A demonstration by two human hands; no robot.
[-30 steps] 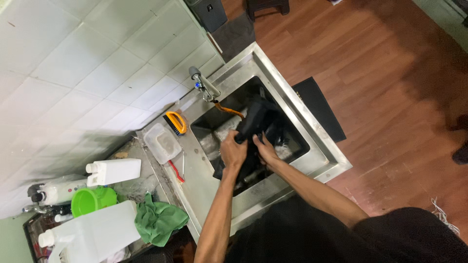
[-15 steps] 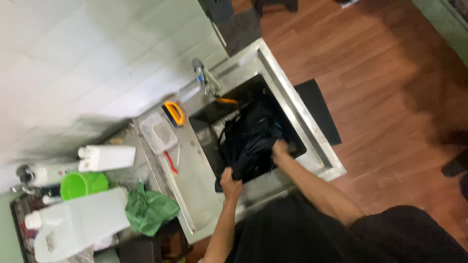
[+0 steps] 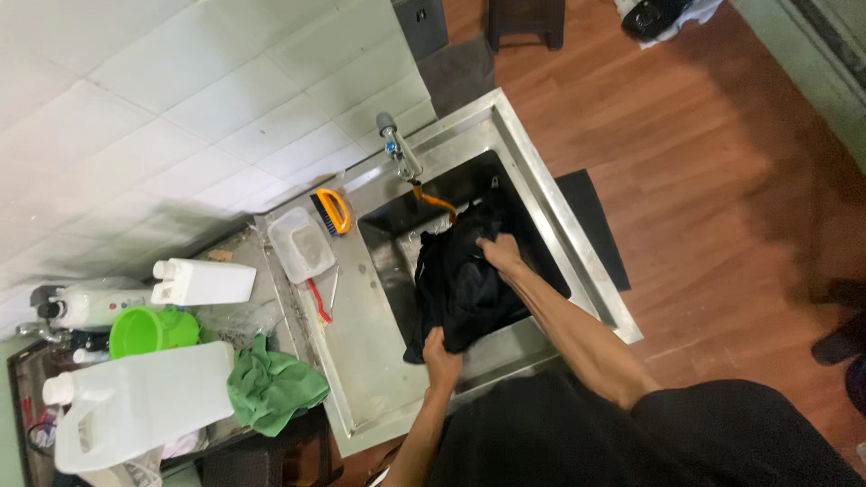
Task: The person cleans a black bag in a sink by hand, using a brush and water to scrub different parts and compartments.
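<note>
A black garment lies bunched in the stainless steel sink. My left hand grips its near edge at the sink's front rim. My right hand presses down on the cloth's upper part, fingers closed on the fabric, just below the faucet and its orange hose. Most of the sink's basin is hidden under the cloth.
Left of the sink lie an orange brush, a clear plastic tub, a red-handled tool, a green cloth, a green bucket and two white jugs. A black mat lies on the wooden floor.
Both hands were together on the bunched garment; my left hand moved to its near edge and my right hand went to its far part. The cloth now lies spread flatter in the basin.
</note>
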